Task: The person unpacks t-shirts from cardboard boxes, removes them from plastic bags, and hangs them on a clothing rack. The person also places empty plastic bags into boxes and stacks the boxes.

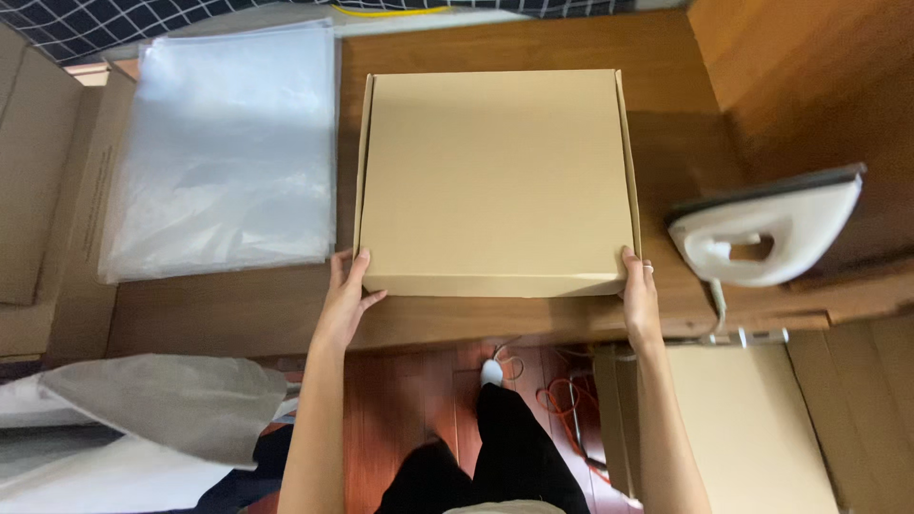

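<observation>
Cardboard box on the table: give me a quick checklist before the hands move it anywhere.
1. Lid of the cardboard box shut flat: ok.
2. Left hand on the near left corner: ok.
3. Right hand on the near right corner: ok.
4. Box fully on the wooden table: ok, near edge close to the table's edge.
5. Gap to the stack of clear plastic bags on the left: ok, narrow.
6. Gap to the white iron on the right: ok.
7. Contents of the box: cannot tell.
</observation>
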